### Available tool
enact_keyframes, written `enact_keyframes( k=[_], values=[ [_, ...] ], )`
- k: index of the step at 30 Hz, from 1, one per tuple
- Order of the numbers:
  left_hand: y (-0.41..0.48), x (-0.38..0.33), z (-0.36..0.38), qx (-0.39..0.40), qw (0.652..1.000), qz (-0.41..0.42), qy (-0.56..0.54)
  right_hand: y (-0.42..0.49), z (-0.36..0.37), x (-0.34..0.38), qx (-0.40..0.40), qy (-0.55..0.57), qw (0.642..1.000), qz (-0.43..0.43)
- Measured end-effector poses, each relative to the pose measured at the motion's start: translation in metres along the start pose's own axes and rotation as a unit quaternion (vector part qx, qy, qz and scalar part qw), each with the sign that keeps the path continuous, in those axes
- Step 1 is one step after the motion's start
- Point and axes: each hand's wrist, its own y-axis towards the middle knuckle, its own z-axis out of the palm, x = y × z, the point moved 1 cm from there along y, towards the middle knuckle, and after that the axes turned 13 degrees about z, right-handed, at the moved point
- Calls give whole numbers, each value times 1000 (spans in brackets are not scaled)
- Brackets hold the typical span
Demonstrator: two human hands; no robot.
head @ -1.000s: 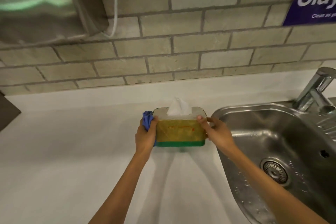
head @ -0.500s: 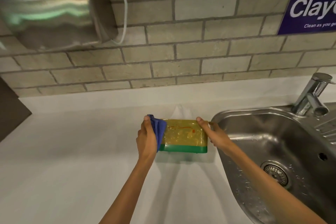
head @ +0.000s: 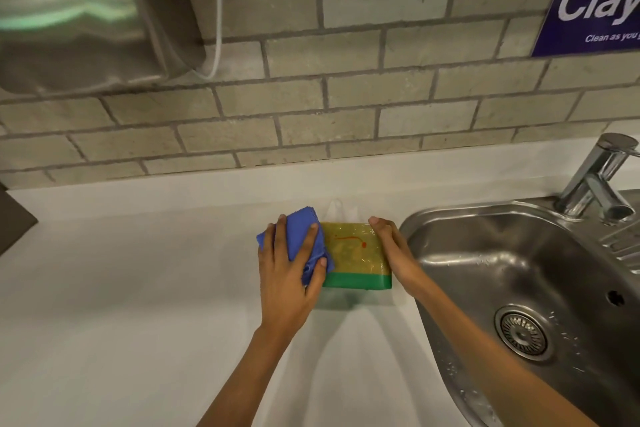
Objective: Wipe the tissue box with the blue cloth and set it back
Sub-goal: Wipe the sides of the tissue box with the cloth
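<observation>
The tissue box (head: 356, 253) is yellow with a green band and lies tipped back on the white counter, its broad side facing up. A bit of white tissue (head: 341, 210) pokes out behind it. My left hand (head: 289, 270) presses the folded blue cloth (head: 298, 239) against the box's left part. My right hand (head: 393, 250) grips the box's right end, fingers over its far corner.
A steel sink (head: 519, 288) with a drain (head: 521, 331) lies just right of the box, a tap (head: 599, 180) behind it. A steel dispenser (head: 86, 17) hangs on the brick wall upper left. A blue sign (head: 595, 0) is upper right. White counter (head: 121, 288) spreads left.
The box has been tipped back from upright so its side faces up. My left hand has brought the blue cloth from the box's left end onto that upturned face.
</observation>
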Motion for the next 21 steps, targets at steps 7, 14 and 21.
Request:
enact_keyframes(
  k=[7,14,21],
  values=[
    [-10,11,-1,-11,993,119,-15,7,-3,0,24,22,999,2],
    [-12,-4,-2,-70,995,17,-74,13,-8,-1,31,23,999,16],
    [25,-41,2,58,998,-15,31,12,-4,0,48,13,999,20]
  ],
)
